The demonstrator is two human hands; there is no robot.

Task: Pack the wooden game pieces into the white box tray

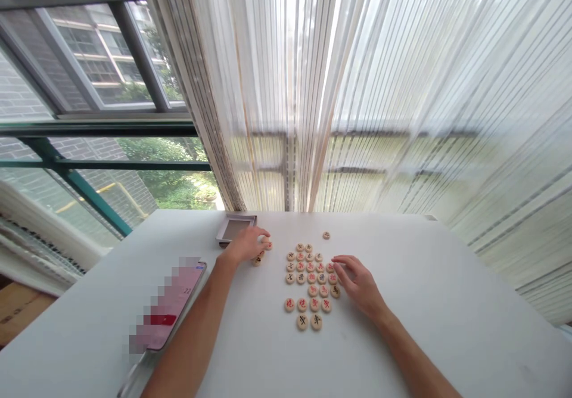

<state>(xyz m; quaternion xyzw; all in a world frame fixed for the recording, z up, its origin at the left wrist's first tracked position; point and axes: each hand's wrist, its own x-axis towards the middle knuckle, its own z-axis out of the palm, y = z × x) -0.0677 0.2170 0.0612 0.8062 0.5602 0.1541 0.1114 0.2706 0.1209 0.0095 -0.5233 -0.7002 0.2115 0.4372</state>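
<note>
Two bare hands at work among round game pieces (311, 278) on a white table

The pieces sit in rough rows near the middle of the table (447, 302), pale discs with red or black characters facing up. From where I stand, the main cluster is five rows deep, and nearer the person are two shorter rows: four red-marked discs, then two black-marked ones. One lone disc (326, 235) lies beyond the cluster, toward the curtain.

The left hand (248, 244) reaches in over the table, away from the rows, its fingers bent down around a red-marked disc (268, 245). The grip looks narrow, but I cannot tell whether the disc is pinched or just touched. A dark-marked disc (257, 261) lies just below that hand. Close behind the wrist is a shallow tray (235, 227) with a pale rim and a greyish bottom.

The right hand (357, 282) comes in from the other side, fingers loosely curved, the tips at the right edge of the cluster, by a red-marked disc at the end of its row. I cannot tell whether they touch it or hold anything.

A phone (179, 302) with a pink screen lies beside the left forearm, partly blurred into blocks. A striped sheer curtain (379, 88) hangs beyond the table, next to a window (107, 58).
</note>
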